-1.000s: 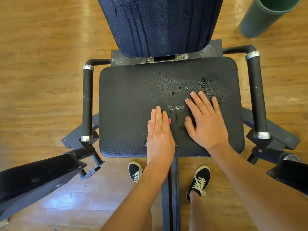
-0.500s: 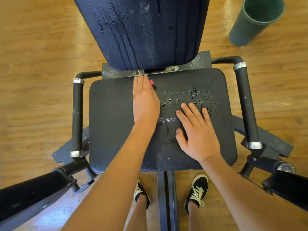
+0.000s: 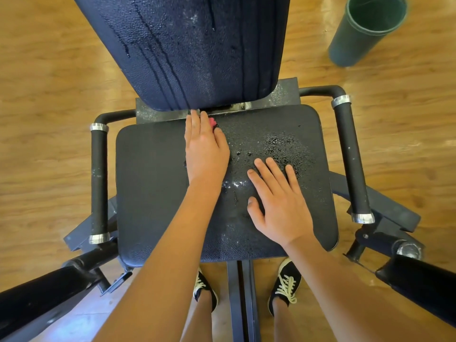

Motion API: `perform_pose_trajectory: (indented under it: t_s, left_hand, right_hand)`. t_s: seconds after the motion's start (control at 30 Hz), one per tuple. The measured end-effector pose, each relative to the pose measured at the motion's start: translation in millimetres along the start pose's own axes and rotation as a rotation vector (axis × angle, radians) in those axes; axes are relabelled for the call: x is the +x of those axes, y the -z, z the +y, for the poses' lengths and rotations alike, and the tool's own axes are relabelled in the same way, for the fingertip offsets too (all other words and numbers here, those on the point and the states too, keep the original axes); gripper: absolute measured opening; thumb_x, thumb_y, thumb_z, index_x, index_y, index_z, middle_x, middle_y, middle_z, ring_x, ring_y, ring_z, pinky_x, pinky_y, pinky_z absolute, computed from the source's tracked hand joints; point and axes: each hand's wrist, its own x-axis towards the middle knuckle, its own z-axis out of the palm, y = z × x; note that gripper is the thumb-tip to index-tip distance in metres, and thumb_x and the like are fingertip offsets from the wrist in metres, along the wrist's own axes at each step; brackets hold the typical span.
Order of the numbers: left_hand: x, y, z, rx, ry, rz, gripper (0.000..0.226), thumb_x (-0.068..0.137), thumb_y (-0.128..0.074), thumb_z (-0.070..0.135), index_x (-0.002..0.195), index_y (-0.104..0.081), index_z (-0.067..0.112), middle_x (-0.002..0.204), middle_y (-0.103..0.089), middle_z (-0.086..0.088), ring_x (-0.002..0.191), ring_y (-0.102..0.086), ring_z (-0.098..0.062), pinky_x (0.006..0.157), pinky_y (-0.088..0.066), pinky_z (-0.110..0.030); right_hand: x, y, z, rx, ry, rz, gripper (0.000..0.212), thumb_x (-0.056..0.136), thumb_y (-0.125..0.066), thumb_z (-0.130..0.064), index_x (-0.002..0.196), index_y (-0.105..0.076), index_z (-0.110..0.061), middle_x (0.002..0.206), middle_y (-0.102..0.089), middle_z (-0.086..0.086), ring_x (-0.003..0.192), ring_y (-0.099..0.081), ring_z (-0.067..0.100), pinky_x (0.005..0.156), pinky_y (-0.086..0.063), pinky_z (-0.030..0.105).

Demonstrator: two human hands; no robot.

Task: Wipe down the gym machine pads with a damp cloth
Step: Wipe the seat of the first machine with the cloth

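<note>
Wet seat pad (image 3: 153, 193); left hand (image 3: 206, 149) flat atop pink cloth (image 3: 212, 122), right hand (image 3: 278, 201) flat, empty.

Gym machine pads and cloth: two main pads, one wiping cloth.

Seat pad (image 3: 153, 193): black, pebbled, a rounded rectangle lying flat; beaded water on its right-centre, white specks near the middle.
Back pad (image 3: 197, 50): dark navy, pebbled, rising from the seat's far edge; wet, with dark drip streaks running down its face.
Cloth (image 3: 212, 122): pink-red, only a small bunched corner showing at the seat's far edge, just under the back pad's lower rim; the rest is covered by the left hand (image 3: 204, 146) pressed flat over it.
</note>
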Motion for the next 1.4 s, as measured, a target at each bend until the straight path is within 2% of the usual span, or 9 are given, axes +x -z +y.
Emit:
perform_pose_trajectory:
  t_s: [0.1, 0.23, 0.4, 0.67, 0.8, 0.9, 1.1, 1.3, 1.4]
  left_hand:
    - [0, 7, -4, -0.028, -0.032, -0.059, 0.053, 0.104, -0.046, 0.026, 0.153, -0.043, 0.006, 0.164, -0.031, -0.016, 0.155, -0.021, -0.028, 0.123, -0.025, -0.040]
    - [7, 25, -23, -0.001, -0.161, -0.149, 0.053, 0.101, -0.049, 0.033, 0.151, -0.048, 0.015, 0.163, -0.037, -0.011, 0.152, -0.028, -0.024, 0.120, -0.029, -0.038]
    - [5, 22, -33, 0.146, -0.297, -0.190, 0.067, 0.101, -0.055, 0.038, 0.155, -0.037, 0.004, 0.164, -0.031, -0.013, 0.154, -0.020, -0.028, 0.126, -0.018, -0.049]
    - [-8, 10, -23, 0.137, -0.221, -0.163, 0.066, 0.096, -0.046, 0.019, 0.156, -0.029, -0.002, 0.167, -0.018, -0.020, 0.155, -0.014, -0.036, 0.125, -0.019, -0.052]
    - [-19, 11, -25, 0.136, -0.208, -0.196, 0.068, 0.096, -0.047, 0.017, 0.158, -0.026, 0.000, 0.169, -0.012, -0.019, 0.155, -0.012, -0.036, 0.125, -0.020, -0.052]
    - [-37, 13, -31, 0.157, -0.218, -0.222, 0.068, 0.097, -0.045, 0.018, 0.159, -0.022, 0.001, 0.170, -0.009, -0.019, 0.156, -0.009, -0.035, 0.127, -0.015, -0.049]
    - [-37, 6, -25, 0.307, -0.180, -0.179, 0.058, 0.110, -0.030, 0.024, 0.160, -0.015, 0.000, 0.169, -0.006, -0.021, 0.157, -0.007, -0.035, 0.127, -0.017, -0.045]
    - [-13, 4, -13, 0.522, -0.178, -0.177, 0.055, 0.111, -0.014, 0.021, 0.160, -0.004, -0.002, 0.168, -0.002, -0.026, 0.157, 0.001, -0.038, 0.129, -0.006, -0.044]
    - [-9, 3, -10, 0.577, -0.203, -0.227, 0.053, 0.110, -0.013, 0.018, 0.159, -0.009, -0.003, 0.168, -0.004, -0.025, 0.156, 0.004, -0.040, 0.128, -0.003, -0.046]
  right_hand:
    - [-1, -1, 2, -0.004, -0.001, -0.004, 0.055, 0.098, -0.046, -0.035, 0.148, -0.051, -0.013, 0.164, -0.037, 0.008, 0.155, -0.024, 0.027, 0.126, -0.017, 0.056]
    - [0, -1, 2, -0.009, 0.004, 0.001, 0.055, 0.099, -0.045, -0.035, 0.148, -0.051, -0.013, 0.163, -0.037, 0.008, 0.155, -0.024, 0.027, 0.125, -0.017, 0.057]
    - [1, 1, 1, -0.010, 0.003, 0.000, 0.055, 0.098, -0.046, -0.034, 0.148, -0.052, -0.012, 0.163, -0.038, 0.009, 0.155, -0.026, 0.028, 0.126, -0.017, 0.057]
    - [1, 2, 1, -0.026, -0.001, -0.001, 0.055, 0.098, -0.047, -0.033, 0.148, -0.052, -0.011, 0.163, -0.037, 0.009, 0.155, -0.026, 0.028, 0.125, -0.018, 0.057]
    - [-1, 3, -1, -0.018, -0.003, -0.001, 0.055, 0.098, -0.049, -0.032, 0.148, -0.052, -0.011, 0.163, -0.037, 0.009, 0.155, -0.026, 0.028, 0.124, -0.020, 0.058]
    - [0, 3, -2, -0.020, -0.003, -0.013, 0.055, 0.098, -0.047, -0.033, 0.149, -0.051, -0.011, 0.163, -0.036, 0.009, 0.155, -0.025, 0.028, 0.125, -0.019, 0.058]
    - [1, 2, -1, -0.027, -0.002, -0.011, 0.055, 0.098, -0.046, -0.033, 0.148, -0.051, -0.011, 0.163, -0.037, 0.009, 0.155, -0.026, 0.028, 0.125, -0.018, 0.057]
    - [1, 1, -2, -0.014, 0.002, 0.004, 0.054, 0.098, -0.045, -0.033, 0.147, -0.052, -0.011, 0.162, -0.038, 0.009, 0.155, -0.026, 0.028, 0.124, -0.020, 0.059]
    - [1, 1, 0, -0.017, 0.006, 0.008, 0.054, 0.098, -0.046, -0.033, 0.147, -0.052, -0.010, 0.162, -0.039, 0.010, 0.155, -0.026, 0.029, 0.124, -0.020, 0.059]
